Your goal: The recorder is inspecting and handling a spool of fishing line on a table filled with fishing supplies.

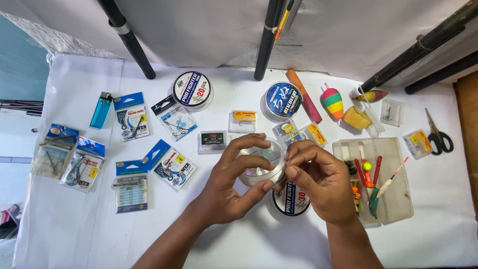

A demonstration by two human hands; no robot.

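My left hand (230, 187) grips a clear plastic spool of fishing line (261, 162), thumb under its rim and fingers curled over its top. My right hand (318, 179) meets it from the right, with fingertips pinched at the spool's edge. Whether a strand of line sits between those fingertips is too fine to tell. Both hands hover just above the white table (64, 224). Under my right hand lies another round line spool with a white label (291, 201), partly hidden.
Two more line spools (192, 90) (282, 100) lie at the back, with small hook packets (174, 167) and a blue lighter (101, 109) to the left. A clear tackle tray with floats (398, 194), a striped float (332, 102) and scissors (438, 133) sit right. Dark rods (132, 42) lean behind.
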